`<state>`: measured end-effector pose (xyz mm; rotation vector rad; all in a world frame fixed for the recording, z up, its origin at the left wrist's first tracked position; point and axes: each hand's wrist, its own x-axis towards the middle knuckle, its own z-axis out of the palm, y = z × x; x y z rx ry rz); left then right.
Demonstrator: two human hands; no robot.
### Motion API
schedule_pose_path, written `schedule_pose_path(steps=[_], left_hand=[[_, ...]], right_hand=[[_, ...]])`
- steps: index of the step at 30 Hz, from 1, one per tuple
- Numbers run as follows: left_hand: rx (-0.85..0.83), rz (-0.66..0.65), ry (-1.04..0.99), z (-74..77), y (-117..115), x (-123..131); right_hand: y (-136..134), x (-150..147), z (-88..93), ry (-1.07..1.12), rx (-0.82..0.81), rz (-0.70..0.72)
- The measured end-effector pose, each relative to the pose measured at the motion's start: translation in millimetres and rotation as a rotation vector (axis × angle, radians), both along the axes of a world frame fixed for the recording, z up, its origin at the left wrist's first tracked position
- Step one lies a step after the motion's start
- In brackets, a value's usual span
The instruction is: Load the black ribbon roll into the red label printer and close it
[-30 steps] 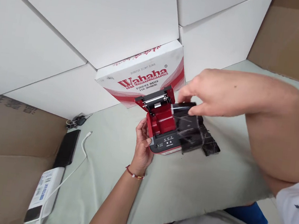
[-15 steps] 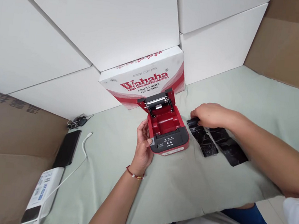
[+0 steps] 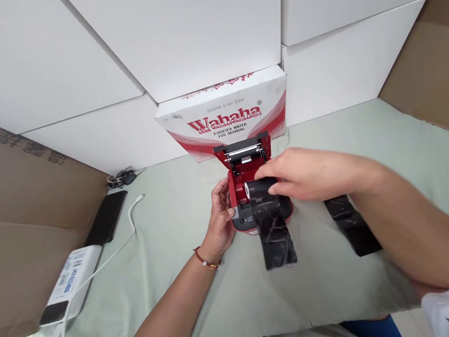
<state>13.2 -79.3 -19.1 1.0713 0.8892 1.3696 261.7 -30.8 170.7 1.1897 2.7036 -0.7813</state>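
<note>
A red and black printer (image 3: 242, 222) stands on the green cloth with its lid raised and its red inner bay partly in view. My left hand (image 3: 221, 214) grips its left side, thumb on the front corner. Over the bay, my right hand (image 3: 288, 176) holds a black roll (image 3: 262, 194) with a white core between thumb and fingers. The roll's loose black strip hangs across the printer's front onto the cloth. Another black strip (image 3: 353, 226) lies to the right, partly beneath my right forearm.
Behind the printer stands a white and red Wahaha box (image 3: 222, 117) against white panels. At the left are keys (image 3: 121, 178), a black phone-like slab (image 3: 106, 217), a white power strip (image 3: 74, 281) and a white cable (image 3: 135, 220). Cardboard (image 3: 30, 195) borders the left side.
My right hand has lifted the black roll off the cloth and moved it left, over the printer's bay. My left hand still grips the printer. The view has shifted slightly.
</note>
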Motion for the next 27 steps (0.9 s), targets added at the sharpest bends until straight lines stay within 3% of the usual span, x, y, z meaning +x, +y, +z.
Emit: schedule_pose_path(steps=[5,11,18,22,25,27], left_hand=[[-0.008,-0.002,-0.008,-1.7,1,-1],[-0.01,0.003,-0.008,-1.6,1,-1],[-0.009,-0.01,-0.004,-0.1,0,-1],[-0.015,0.001,-0.003,3.2,-1,0],[-0.008,0.009,0.004,3.8,-1,1],[-0.003,0.01,0.011,1.7,0,1]], right_hand=[[7,-46,-33.2,-0.168,0.097,-0.101],[11,-47,-32.7,-0.258,0.049,-0.109],[14,-50,-42.5,-0.213,0.086,-0.107],[12,-37,-30.9,0.05,0.113,-0.059],[14,-25,-25.8,0.399,0.345,-0.202],[20,-20,-31.6,0.534,0.539,-0.287]])
